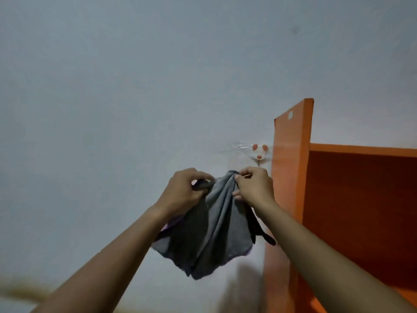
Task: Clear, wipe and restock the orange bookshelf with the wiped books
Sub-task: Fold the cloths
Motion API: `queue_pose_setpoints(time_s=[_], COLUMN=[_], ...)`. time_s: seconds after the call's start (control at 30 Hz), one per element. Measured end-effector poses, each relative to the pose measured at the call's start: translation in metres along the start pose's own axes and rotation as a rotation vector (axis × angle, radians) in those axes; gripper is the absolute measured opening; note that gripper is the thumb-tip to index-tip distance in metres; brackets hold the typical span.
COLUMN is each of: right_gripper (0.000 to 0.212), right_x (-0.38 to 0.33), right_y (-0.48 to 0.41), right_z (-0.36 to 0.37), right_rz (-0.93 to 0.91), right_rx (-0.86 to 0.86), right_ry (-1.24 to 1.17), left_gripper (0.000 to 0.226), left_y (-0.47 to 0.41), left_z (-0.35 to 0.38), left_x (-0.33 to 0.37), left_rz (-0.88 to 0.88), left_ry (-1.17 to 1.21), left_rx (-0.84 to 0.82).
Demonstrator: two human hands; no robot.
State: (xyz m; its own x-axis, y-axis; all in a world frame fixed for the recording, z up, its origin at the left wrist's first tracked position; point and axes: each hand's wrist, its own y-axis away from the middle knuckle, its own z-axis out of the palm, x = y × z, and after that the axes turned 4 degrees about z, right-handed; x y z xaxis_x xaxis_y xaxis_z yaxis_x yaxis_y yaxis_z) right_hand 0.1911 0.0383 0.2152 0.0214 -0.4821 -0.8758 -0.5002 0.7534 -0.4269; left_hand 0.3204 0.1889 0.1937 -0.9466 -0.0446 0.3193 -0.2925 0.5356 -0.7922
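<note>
Both hands hold a grey cloth (212, 224) up against the pale wall (112, 86), just below a clear stick-on hook (259, 154) with orange dots. The left hand (187, 188) grips a bunched corner and the right hand (253, 185) pinches the gathered top. The orange bookshelf (293, 159) stands just to the right, a small white sticker (290, 114) near its top, its writing unreadable.

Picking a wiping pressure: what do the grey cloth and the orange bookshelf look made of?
The grey cloth: soft fabric, perhaps microfibre, matte; it bunches and hangs in folds. The orange bookshelf: probably laminated board, smooth with little sheen; flat panels, square edges.
</note>
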Motion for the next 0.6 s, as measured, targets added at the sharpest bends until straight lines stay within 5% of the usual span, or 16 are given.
queue_pose_setpoints(time_s=[0.2,0.6], right_gripper=[0.022,0.028], right_x=[-0.016,0.051], right_y=[-0.062,-0.136], right_z=[-0.001,0.021], right_rz=[-0.090,-0.090], right_rx=[0.382,0.452], right_ry=[0.363,0.668], left_gripper=[0.019,0.022], left_y=[-0.075,-0.105], left_z=[0.073,0.170], left_x=[-0.012,-0.055], left_rz=[0.065,-0.093], left_ry=[-0.001,0.020], left_rx=[0.137,0.069])
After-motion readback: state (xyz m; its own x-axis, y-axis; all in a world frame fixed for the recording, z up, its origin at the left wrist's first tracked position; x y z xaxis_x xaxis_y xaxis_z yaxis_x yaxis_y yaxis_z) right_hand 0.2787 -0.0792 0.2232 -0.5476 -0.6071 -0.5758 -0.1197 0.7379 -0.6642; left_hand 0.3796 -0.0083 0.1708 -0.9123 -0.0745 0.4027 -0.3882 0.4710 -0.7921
